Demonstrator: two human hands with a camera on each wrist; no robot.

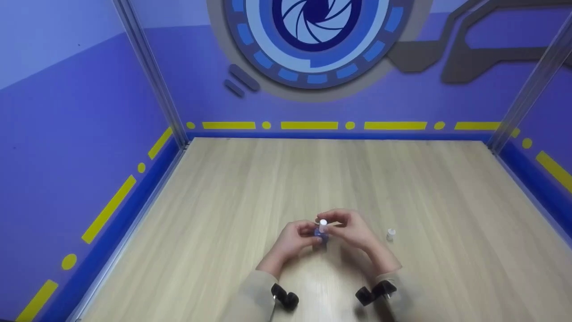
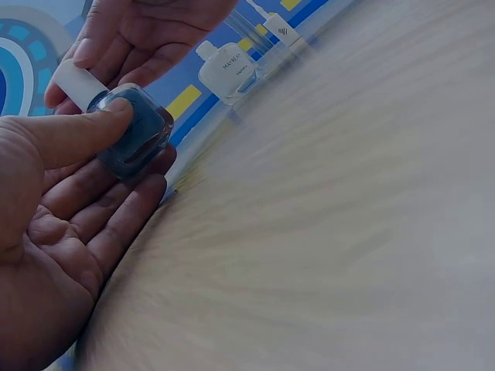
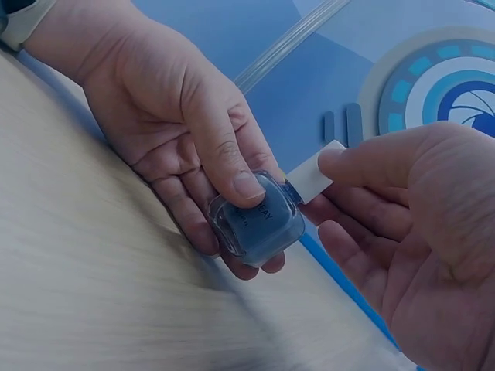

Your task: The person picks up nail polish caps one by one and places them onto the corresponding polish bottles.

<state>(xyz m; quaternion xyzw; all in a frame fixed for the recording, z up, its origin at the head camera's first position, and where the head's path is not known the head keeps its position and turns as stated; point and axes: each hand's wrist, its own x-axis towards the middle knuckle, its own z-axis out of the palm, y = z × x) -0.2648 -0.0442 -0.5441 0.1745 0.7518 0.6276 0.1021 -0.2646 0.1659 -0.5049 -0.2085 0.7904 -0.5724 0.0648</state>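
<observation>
A nail polish bottle (image 3: 267,220) of blue polish in clear glass, with printed lettering, is held by my left hand (image 1: 292,239), thumb on its face and fingers behind. Its tall white cap (image 3: 313,171) sits at the neck, pinched by the thumb and fingers of my right hand (image 1: 353,228). From the left wrist view, the bottle (image 2: 135,131) lies tilted across the left fingers, the white cap pointing up and left. Both hands meet close over the table, near the middle of the head view.
To the right of the hands, a second small bottle (image 1: 390,235), pale and clear, stands on the wooden table (image 1: 268,179). In the left wrist view, a white rectangular piece (image 2: 282,29) with a thin stem shows behind that bottle (image 2: 230,73). Blue patterned walls (image 1: 187,80) enclose the table.
</observation>
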